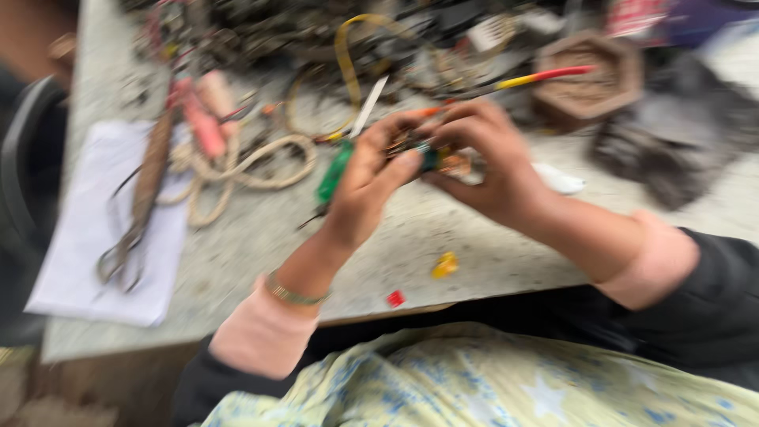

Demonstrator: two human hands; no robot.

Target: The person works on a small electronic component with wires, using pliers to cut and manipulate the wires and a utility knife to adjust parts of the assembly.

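Note:
Both my hands meet above the middle of a grey workbench (474,245). My left hand (368,178) and my right hand (486,162) together pinch a small blurred part (431,156) with green and brown bits. A green-handled screwdriver (336,170) with a pale blade runs up behind my left hand; whether that hand grips it I cannot tell. A red and yellow tool (538,77) lies just beyond my right hand. The whole view is motion-blurred.
A white sheet (87,229) at the left carries a rusty pair of pliers (138,205). Coiled cord (245,170), pink handles (202,119) and tangled wires (332,47) crowd the back. A brown hexagonal box (589,75) stands at the back right. Small yellow (445,265) and red (395,298) bits lie near the front edge.

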